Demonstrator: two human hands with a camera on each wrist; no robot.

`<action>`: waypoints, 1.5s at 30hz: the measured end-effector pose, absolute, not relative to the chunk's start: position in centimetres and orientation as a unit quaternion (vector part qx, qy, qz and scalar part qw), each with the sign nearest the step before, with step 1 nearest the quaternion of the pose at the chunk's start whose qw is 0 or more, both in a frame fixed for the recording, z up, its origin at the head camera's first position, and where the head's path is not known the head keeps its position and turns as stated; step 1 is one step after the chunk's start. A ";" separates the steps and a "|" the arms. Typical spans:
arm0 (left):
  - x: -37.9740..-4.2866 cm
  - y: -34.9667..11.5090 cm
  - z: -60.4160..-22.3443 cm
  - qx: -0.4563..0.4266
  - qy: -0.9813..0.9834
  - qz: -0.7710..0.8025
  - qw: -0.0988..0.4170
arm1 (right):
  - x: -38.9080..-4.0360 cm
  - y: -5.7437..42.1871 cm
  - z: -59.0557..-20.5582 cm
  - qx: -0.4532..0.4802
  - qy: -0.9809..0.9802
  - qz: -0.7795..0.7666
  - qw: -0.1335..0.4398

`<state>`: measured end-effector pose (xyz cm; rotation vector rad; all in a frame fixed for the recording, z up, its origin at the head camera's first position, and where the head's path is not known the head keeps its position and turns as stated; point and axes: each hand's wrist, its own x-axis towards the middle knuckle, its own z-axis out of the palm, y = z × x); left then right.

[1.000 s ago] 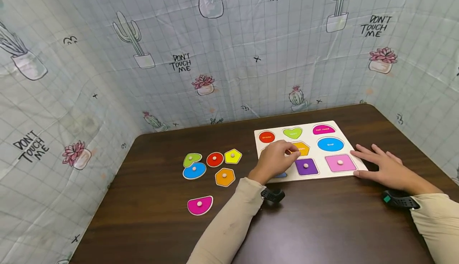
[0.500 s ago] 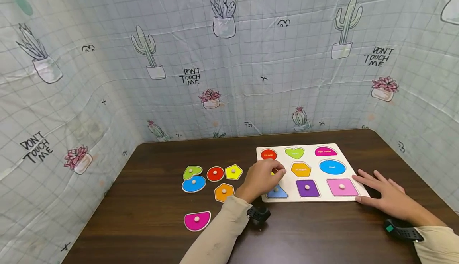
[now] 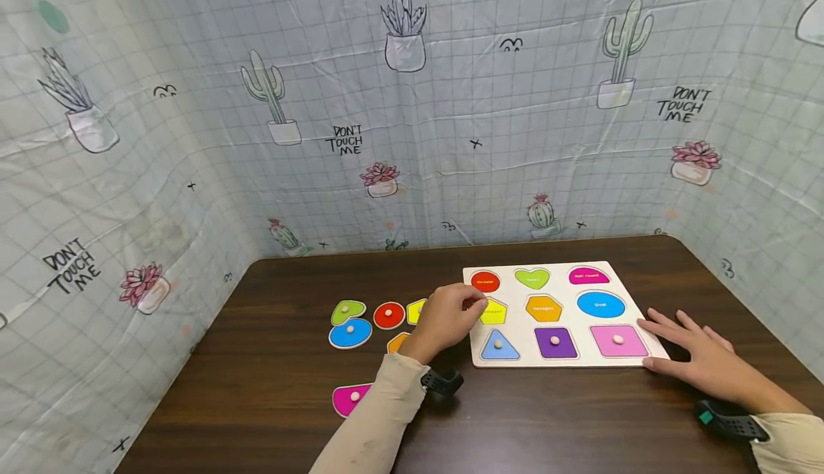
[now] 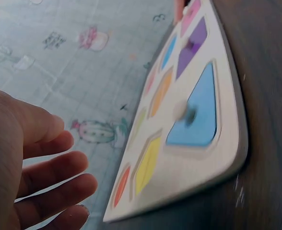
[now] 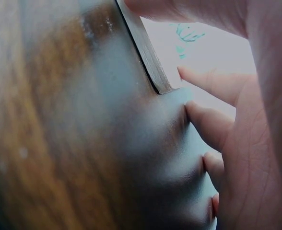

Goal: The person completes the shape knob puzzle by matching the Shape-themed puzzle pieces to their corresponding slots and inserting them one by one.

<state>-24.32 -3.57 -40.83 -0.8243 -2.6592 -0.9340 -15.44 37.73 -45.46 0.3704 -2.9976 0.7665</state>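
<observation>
A white shape-puzzle board (image 3: 524, 356) lies flat on the table. Its bottom row holds a light-blue triangle (image 3: 499, 347), a purple square (image 3: 556, 343) and a pink rectangle (image 3: 619, 341), each with a round knob. Over the board's left edge hovers my left hand (image 3: 444, 320), beside the yellow pentagon recess (image 3: 495, 312); the left wrist view shows its fingers loosely bent with nothing between them. My right hand (image 3: 702, 359) rests with spread fingers at the board's right edge, thumb and fingertip touching that corner.
Left of the board lie loose knobbed pieces: a green heart (image 3: 346, 310), blue oval (image 3: 350, 333), red circle (image 3: 389, 314) and magenta half-round (image 3: 350, 400). A yellow pentagon (image 3: 415, 310) and an orange hexagon (image 3: 396, 343) are partly hidden by my left arm. A printed curtain (image 3: 444, 102) stands behind the table.
My left hand has moved left across the board from near the hexagon recess to the left edge, uncovering the blue triangle. The head view has tilted up. The right hand stays at the board's edge.
</observation>
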 end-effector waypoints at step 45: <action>-27.5 -13.5 -43.4 -0.183 -0.910 -0.372 0.015 | -15.7 38.0 -45.4 0.124 -0.963 0.238 0.015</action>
